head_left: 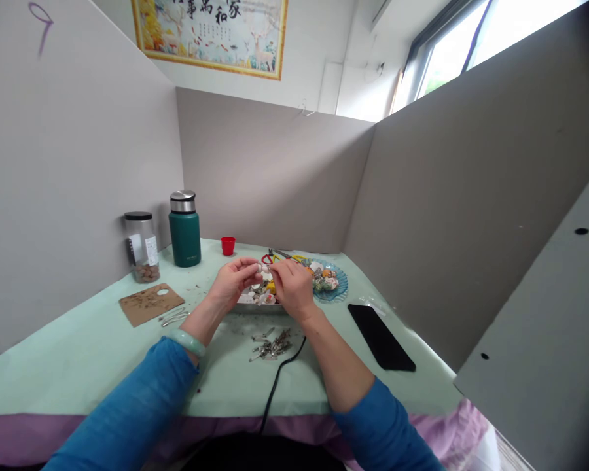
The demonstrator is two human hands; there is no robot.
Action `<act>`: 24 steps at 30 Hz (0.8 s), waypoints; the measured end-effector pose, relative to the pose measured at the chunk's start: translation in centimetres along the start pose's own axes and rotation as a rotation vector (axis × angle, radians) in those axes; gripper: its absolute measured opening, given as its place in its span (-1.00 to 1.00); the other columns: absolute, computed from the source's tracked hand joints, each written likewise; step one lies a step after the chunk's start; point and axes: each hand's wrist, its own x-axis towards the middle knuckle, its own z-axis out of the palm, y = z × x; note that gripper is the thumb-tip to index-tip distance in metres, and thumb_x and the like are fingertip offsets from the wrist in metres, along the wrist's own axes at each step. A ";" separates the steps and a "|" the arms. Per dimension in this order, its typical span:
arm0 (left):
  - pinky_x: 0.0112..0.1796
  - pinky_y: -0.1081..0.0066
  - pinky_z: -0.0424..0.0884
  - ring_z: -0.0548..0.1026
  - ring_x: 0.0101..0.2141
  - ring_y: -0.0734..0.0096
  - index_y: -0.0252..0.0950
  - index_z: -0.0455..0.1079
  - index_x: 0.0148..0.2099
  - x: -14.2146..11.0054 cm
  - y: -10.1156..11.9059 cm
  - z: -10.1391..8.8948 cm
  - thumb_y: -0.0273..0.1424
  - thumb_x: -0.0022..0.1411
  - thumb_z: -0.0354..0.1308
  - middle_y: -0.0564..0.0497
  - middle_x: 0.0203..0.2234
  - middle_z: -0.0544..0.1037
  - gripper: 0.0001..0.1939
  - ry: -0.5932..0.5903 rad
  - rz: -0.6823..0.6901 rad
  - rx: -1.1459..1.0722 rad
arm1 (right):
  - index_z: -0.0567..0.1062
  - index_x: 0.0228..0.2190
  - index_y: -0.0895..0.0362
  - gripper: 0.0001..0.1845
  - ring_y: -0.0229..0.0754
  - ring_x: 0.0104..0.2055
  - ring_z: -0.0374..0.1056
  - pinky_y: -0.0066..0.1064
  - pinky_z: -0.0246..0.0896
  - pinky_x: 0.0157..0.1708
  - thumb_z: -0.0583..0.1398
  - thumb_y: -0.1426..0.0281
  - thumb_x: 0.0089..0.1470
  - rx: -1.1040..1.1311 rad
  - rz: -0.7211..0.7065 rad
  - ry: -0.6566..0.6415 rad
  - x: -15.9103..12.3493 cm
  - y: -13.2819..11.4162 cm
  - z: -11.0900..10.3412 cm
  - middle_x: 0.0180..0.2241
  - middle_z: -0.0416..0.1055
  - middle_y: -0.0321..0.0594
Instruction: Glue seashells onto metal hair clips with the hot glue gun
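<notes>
Above a shallow metal tray [260, 308], my left hand [236, 278] pinches a small whitish piece [264, 267], too small to name. My right hand [292, 284] is closed in a pinch at the other side of the same piece, so the fingertips of both hands nearly meet. White, yellow and other small pieces [258, 294] lie in the tray, partly hidden by the hands. In front of it, a loose pile of small metal clip-like parts [273, 345] rests on the pale green cloth. A green bangle circles my left wrist.
Behind my right hand are a blue plate [344, 281] of colourful ornaments and pliers [269, 258]. A black phone [381, 337] lies right. At left stand a green flask [185, 235], a jar [141, 248] and a brown card [150, 305]; a red cup [228, 246] sits behind. A black cable [276, 381] crosses the front.
</notes>
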 end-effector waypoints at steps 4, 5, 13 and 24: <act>-0.28 0.43 0.47 0.54 -0.45 0.45 -0.42 0.44 -0.30 0.0 0.1 0.3 -0.43 -0.18 0.43 -0.07 -0.46 0.58 -0.65 0.009 -0.008 0.013 | 0.45 -0.32 0.12 -0.78 -0.13 -0.26 0.32 -0.31 0.13 -0.24 0.01 0.40 0.25 -0.013 -0.016 -0.002 0.0 0.1 0.0 -0.34 0.46 -0.12; -0.28 0.43 0.47 0.54 -0.44 0.45 -0.42 0.44 -0.31 0.0 0.1 0.2 -0.42 -0.18 0.43 -0.08 -0.45 0.58 -0.65 0.007 -0.007 0.017 | 0.45 -0.32 0.12 -0.78 -0.13 -0.26 0.32 -0.31 0.13 -0.24 0.01 0.40 0.25 -0.014 -0.014 -0.005 0.0 0.1 -0.1 -0.34 0.45 -0.12; -0.44 0.48 0.42 0.43 -0.58 0.57 -0.40 0.45 -0.37 0.2 0.1 -0.2 -0.36 -0.18 0.43 0.04 -0.54 0.51 -0.68 -0.001 -0.012 0.063 | 0.45 -0.33 0.11 -0.79 -0.15 -0.27 0.32 -0.33 0.12 -0.22 0.03 0.40 0.24 -0.013 -0.011 -0.040 0.0 0.2 -0.1 -0.35 0.43 -0.12; -0.35 0.42 0.49 0.48 -0.53 0.52 -0.43 0.46 -0.27 0.1 0.2 -0.1 -0.45 -0.14 0.41 -0.02 -0.50 0.53 -0.67 0.010 -0.064 0.029 | 0.46 -0.33 0.10 -0.77 -0.16 -0.26 0.32 -0.33 0.13 -0.19 0.02 0.41 0.24 -0.040 -0.067 -0.026 -0.2 0.6 0.4 -0.35 0.44 -0.14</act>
